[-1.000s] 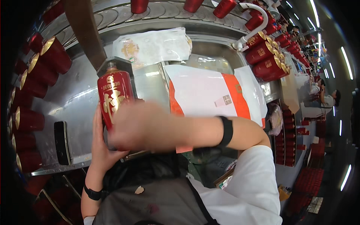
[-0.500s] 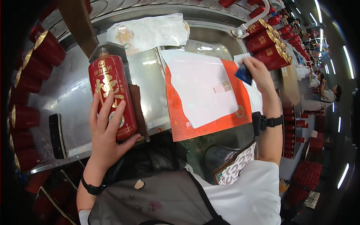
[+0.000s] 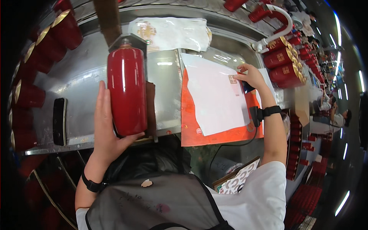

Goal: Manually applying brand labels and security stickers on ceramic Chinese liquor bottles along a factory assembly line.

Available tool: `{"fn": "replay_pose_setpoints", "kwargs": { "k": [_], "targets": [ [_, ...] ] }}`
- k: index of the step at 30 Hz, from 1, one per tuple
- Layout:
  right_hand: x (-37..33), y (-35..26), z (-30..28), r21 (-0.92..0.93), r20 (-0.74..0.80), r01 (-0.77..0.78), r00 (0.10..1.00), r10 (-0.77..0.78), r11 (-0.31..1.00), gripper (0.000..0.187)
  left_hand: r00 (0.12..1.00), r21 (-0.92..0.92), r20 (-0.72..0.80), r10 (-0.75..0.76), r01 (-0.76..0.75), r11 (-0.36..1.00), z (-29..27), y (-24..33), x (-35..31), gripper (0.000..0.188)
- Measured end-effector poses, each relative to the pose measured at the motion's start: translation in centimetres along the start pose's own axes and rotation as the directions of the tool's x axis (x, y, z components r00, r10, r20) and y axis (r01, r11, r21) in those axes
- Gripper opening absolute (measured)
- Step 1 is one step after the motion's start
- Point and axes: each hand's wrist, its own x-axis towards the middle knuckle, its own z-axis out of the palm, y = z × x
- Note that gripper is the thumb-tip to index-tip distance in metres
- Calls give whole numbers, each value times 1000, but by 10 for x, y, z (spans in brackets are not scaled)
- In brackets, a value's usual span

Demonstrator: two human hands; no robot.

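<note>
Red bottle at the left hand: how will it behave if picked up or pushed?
Probably slippery: the red bottle has a glossy, reflective surface. Might roll if pushed: its sides look rounded. Likely stiff: no dent shows beside the left hand.

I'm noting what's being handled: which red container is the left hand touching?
The bottle between the phone and the orange sheet; the left hand lies along its side, neither touches the others.

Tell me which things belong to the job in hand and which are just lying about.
In hand:
- red bottle, touched by the left fingers
- white sheet, the right fingers at its gold label
- dark blue piece, by the right fingers

Apparently lying about:
- phone
- printed white sheeting, behind
</note>
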Motion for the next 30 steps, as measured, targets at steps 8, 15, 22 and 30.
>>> {"fn": "replay_pose_setpoints", "kwargs": {
  "k": [8, 15, 22, 30],
  "targets": [
    [32, -10, -8, 71, 365, -9, 931, -18, 997, 43, 999, 7, -3, 41, -41, 999, -5, -1, 1, 114],
    [26, 19, 12, 394, 129, -140, 987, 96, 909, 22, 997, -161, 79, -5, 17, 987, -7, -23, -6, 130],
    [26, 16, 13, 449, 105, -166, 986, 133, 878, 20, 981, -296, 184, -59, 113, 948, -16, -31, -1, 128],
    [-9, -91, -26, 291, -426, 146, 905, -8, 946, 14, 945, -182, 325, -38, 102, 978, -31, -37, 11, 117]
  ]
}}
